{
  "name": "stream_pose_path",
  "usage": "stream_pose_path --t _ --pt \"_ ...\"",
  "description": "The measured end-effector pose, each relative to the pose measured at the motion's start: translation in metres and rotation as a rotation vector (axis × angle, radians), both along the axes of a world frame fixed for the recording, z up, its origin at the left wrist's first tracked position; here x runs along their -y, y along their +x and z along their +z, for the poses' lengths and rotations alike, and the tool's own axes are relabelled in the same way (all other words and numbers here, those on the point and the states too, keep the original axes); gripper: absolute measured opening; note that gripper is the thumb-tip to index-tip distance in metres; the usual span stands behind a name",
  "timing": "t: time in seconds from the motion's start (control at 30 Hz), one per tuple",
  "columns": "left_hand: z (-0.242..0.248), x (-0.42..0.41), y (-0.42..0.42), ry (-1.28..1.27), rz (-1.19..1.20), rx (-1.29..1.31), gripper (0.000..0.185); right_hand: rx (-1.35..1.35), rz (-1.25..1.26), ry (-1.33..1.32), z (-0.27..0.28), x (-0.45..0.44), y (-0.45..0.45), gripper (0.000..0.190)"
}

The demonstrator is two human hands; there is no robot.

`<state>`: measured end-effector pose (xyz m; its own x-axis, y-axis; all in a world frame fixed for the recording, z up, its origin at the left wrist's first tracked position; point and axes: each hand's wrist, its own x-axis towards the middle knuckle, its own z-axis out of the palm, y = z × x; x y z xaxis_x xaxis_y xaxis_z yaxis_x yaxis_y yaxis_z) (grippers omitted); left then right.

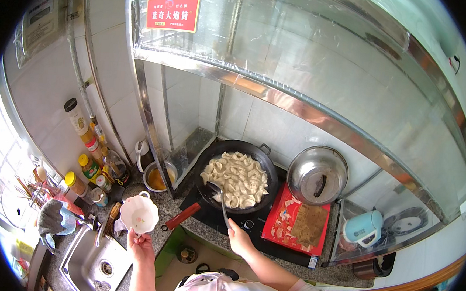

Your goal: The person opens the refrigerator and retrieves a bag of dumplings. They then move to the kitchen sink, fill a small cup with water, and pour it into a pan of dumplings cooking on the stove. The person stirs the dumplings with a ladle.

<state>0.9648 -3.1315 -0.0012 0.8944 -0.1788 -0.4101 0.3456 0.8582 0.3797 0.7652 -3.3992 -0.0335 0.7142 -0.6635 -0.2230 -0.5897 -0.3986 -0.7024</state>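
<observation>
A black wok with a red handle sits on the black cooktop, full of dumplings in pale liquid. My right hand grips the handle of a metal ladle, whose bowl rests among the dumplings at the wok's left side. My left hand holds a white scalloped bowl by its edge, left of the wok and above the counter. The bowl has a small floral print inside and looks empty.
A steel lid lies on a red box right of the wok. A sink is at lower left, with seasoning bottles behind it. A metal pot of orange liquid stands by the glass screen's post. A light-blue kettle stands at right.
</observation>
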Motion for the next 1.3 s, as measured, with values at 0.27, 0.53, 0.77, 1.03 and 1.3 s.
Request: stream_pose_path --t 0.27,0.53,0.77,1.03,1.3 --pt "0.001 -0.004 -0.002 0.019 0.019 -0.008 0.022 -0.095 -0.034 -0.164 0.009 0.053 0.026 0.047" --pt "0.006 0.000 -0.005 0.021 0.006 -0.042 0.021 -0.214 -0.057 -0.226 0.014 0.114 0.056 0.049" --pt "0.010 0.004 -0.005 0.027 -0.025 -0.047 0.019 -0.007 0.022 -0.294 0.064 0.146 0.034 0.042" --pt "0.006 0.004 -0.002 -0.006 -0.012 -0.039 0.019 -0.332 0.174 -0.691 0.194 0.145 -0.097 0.043" --pt "0.007 0.011 0.001 0.034 -0.012 -0.048 0.016 -0.661 0.431 -0.845 0.207 0.143 -0.149 0.047"
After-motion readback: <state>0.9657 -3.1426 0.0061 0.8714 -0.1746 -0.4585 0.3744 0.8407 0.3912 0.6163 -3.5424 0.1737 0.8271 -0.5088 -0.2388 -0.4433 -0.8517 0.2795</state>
